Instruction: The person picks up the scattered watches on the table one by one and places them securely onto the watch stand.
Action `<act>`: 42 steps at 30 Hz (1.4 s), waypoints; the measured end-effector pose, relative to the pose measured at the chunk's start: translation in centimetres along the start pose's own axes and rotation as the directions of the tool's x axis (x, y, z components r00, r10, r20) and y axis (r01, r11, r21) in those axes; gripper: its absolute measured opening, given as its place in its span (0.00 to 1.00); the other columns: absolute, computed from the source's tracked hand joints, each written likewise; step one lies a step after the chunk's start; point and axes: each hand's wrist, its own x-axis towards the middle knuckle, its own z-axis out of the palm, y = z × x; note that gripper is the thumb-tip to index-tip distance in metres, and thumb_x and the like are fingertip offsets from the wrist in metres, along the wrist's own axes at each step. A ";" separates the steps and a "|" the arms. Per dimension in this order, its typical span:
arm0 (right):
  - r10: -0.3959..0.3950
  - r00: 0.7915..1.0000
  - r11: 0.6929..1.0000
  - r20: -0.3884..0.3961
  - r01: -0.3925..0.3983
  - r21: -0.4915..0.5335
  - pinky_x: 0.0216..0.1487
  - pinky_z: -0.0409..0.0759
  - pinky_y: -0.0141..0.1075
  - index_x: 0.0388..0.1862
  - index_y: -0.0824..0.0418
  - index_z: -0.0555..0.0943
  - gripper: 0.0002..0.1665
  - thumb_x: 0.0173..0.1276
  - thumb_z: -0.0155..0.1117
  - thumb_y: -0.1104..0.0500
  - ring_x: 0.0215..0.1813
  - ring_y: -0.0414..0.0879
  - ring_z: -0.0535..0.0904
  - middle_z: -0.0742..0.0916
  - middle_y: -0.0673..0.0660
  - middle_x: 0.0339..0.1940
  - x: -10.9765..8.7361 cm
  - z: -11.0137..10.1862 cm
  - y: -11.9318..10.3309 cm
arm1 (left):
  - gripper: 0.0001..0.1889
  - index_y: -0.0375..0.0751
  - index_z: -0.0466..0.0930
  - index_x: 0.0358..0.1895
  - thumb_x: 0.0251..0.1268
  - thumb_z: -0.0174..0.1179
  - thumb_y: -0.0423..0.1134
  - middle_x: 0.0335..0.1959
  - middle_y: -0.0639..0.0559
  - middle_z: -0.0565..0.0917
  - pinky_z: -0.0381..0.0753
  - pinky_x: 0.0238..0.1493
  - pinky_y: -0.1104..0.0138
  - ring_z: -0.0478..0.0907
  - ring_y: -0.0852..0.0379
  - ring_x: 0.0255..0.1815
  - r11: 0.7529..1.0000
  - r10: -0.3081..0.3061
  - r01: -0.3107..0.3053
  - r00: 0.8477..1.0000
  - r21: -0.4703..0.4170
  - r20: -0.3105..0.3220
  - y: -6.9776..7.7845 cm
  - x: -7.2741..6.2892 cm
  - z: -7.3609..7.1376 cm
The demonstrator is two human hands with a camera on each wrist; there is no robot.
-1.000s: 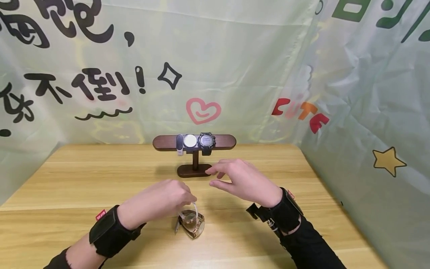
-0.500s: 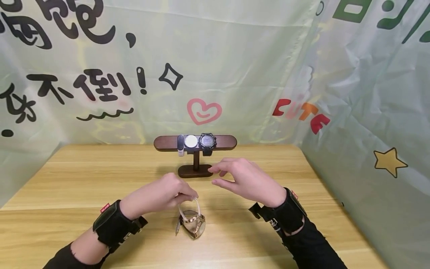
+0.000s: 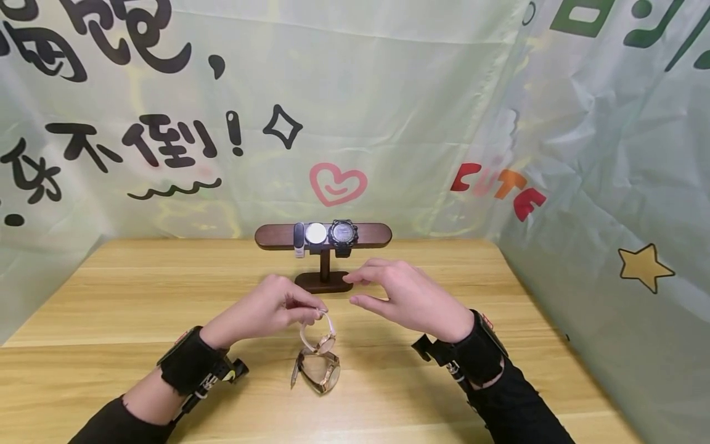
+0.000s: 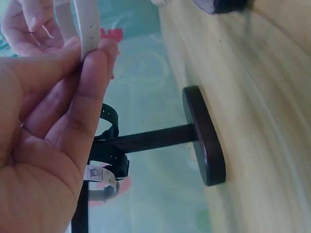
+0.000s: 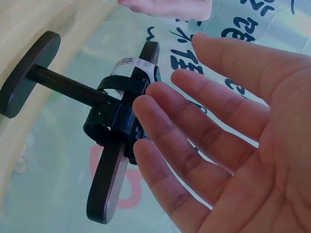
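Note:
My left hand (image 3: 277,308) pinches the white strap of a wristwatch (image 3: 327,343) between thumb and fingers; its gold-rimmed face hangs at the lower end of the looped band. In the left wrist view the white strap (image 4: 88,24) shows punched holes. Just below it on the table lies a gold metal-band watch (image 3: 322,381), resting on its side. My right hand (image 3: 396,296) hovers with relaxed fingers and nothing in them, in front of a dark wooden watch stand (image 3: 267,237). On the stand's bar sit a slim band (image 3: 299,237), a bright-faced watch (image 3: 316,234) and a chunky black watch (image 3: 343,233).
The stand's base (image 3: 324,282) rests toward the back of the wooden table (image 3: 166,296). Behind the table hangs a printed cloth (image 3: 399,123), and another cloth wall (image 3: 599,185) runs along the right edge. Each wrist wears a black strap with a camera mount.
My left hand has raised the white-strap watch up off the gold watch, which stays on the table. The right hand has barely moved.

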 end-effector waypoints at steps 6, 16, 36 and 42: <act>-0.008 1.000 1.000 -0.012 0.008 0.011 0.52 0.90 0.37 0.64 0.54 0.87 0.20 0.79 0.70 0.49 0.48 0.38 0.88 0.91 0.49 0.56 0.0 0.0 -0.1 | 0.07 0.45 0.95 0.47 0.72 0.71 0.36 0.35 0.54 0.95 0.90 0.34 0.67 0.90 0.63 0.34 0.990 -0.079 0.071 0.995 -0.122 -0.059 -0.2 0.0 -0.1; -0.059 0.997 0.998 -0.058 0.061 0.028 0.59 0.89 0.38 0.67 0.56 0.86 0.22 0.79 0.69 0.50 0.58 0.41 0.89 0.91 0.51 0.60 0.1 0.1 -0.3 | 0.08 0.40 0.94 0.50 0.73 0.70 0.34 0.41 0.45 0.95 0.90 0.39 0.69 0.91 0.59 0.36 0.953 -0.170 0.132 0.978 -0.271 -0.124 -0.4 0.2 -0.4; -0.185 0.941 0.976 -0.283 0.210 0.059 0.64 0.87 0.35 0.74 0.58 0.80 0.43 0.62 0.86 0.49 0.61 0.43 0.86 0.86 0.53 0.63 0.9 2.4 -1.3 | 0.13 0.33 0.90 0.57 0.77 0.66 0.34 0.52 0.40 0.93 0.93 0.49 0.65 0.92 0.61 0.44 0.871 -0.335 0.153 0.879 -0.466 -0.338 -0.5 0.3 -0.7; -0.170 0.919 0.970 -0.357 0.220 0.104 0.72 0.83 0.37 0.72 0.60 0.80 0.44 0.59 0.87 0.51 0.68 0.46 0.84 0.86 0.54 0.65 1.3 3.3 -1.5 | 0.13 0.34 0.90 0.57 0.77 0.66 0.35 0.54 0.42 0.93 0.94 0.51 0.58 0.93 0.58 0.43 0.851 -0.354 0.144 0.868 -0.504 -0.349 0.0 0.4 -0.4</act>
